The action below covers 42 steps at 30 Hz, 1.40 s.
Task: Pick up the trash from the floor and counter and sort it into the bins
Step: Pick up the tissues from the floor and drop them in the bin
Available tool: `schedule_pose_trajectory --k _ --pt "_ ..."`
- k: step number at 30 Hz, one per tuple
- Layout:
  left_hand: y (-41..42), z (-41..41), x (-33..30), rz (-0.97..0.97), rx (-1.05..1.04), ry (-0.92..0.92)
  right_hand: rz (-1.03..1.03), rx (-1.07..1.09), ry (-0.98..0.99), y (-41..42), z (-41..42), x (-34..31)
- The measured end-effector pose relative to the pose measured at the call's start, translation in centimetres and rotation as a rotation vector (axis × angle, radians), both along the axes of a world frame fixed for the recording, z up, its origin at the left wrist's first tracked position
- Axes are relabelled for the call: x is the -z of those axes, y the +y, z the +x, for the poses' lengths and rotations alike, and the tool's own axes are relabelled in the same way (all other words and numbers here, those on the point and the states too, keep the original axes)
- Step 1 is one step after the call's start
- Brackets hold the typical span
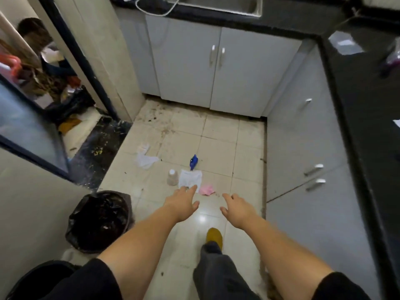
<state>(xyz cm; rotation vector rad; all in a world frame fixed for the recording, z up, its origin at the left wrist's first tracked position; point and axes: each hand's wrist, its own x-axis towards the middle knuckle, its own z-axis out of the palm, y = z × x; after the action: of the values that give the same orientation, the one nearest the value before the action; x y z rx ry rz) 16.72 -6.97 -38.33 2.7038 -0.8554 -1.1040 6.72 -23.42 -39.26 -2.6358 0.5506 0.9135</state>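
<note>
Trash lies on the tiled floor ahead of me: a flat white paper [190,177], a small overturned cup [172,177] to its left, a pink scrap [206,189] to its right, a blue wrapper [193,161] behind it and crumpled white tissue [146,160] farther left. My left hand [184,202] reaches forward, fingers spread, its fingertips over the near edge of the white paper. My right hand [237,207] hangs open beside it, just right of the pink scrap. Both hold nothing. A bin with a black bag [100,219] stands at my lower left; a second black bin [41,276] shows at the bottom left corner.
Grey cabinets [216,68] close the floor at the back and the right [303,148], under a black counter [363,100] bearing a purple object [392,59]. A doorway with clutter [54,83] opens at left. My foot in a yellow slipper [214,236] stands on the tiles.
</note>
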Motion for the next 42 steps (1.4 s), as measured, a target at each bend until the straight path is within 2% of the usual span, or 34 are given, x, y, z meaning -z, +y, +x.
schedule_pose_trajectory --k 3,6,11,18,24,29,32,34,36,39,42 --pt "-4.0 4.1 3.2 -0.037 -0.067 0.028 0.009 -0.016 0.026 -4.1 5.2 3.0" --pt "-6.5 7.8 9.1 -0.034 -0.093 0.026 0.026 -0.025 0.036 -6.7 10.0 8.8" --pt "-8.3 12.8 24.2 -0.008 -0.109 0.027 0.039 -0.039 0.043 -8.5 15.8 23.5" --pt "-9.7 16.2 46.8 0.034 -0.088 -0.004 0.033 -0.083 0.088 -9.5 18.9 46.1" --pt "-11.4 18.6 59.4 0.067 -0.097 -0.083 0.050 -0.049 0.093 -9.8 20.3 59.6" --pt "-12.8 19.4 63.9 0.128 -0.214 -0.044 0.009 -0.081 0.002 -10.4 20.1 63.2" --pt "-13.6 18.4 65.1 0.160 -0.143 -0.053 0.010 -0.107 -0.023 -11.5 20.0 63.7" --pt "-13.8 17.4 65.1 0.172 -0.084 -0.102 0.031 -0.124 -0.043 -12.3 20.2 63.8" --pt "-13.4 16.4 65.3 0.188 -0.070 -0.051 0.055 -0.120 -0.027 -12.8 20.7 63.6" --pt "-11.6 15.3 65.1 0.194 -0.081 0.024 0.101 -0.115 -0.023 -12.7 21.7 63.0" --pt "-8.9 15.1 63.2 0.134 -0.145 0.000 0.167 -0.124 -0.045 -10.8 23.0 61.2"
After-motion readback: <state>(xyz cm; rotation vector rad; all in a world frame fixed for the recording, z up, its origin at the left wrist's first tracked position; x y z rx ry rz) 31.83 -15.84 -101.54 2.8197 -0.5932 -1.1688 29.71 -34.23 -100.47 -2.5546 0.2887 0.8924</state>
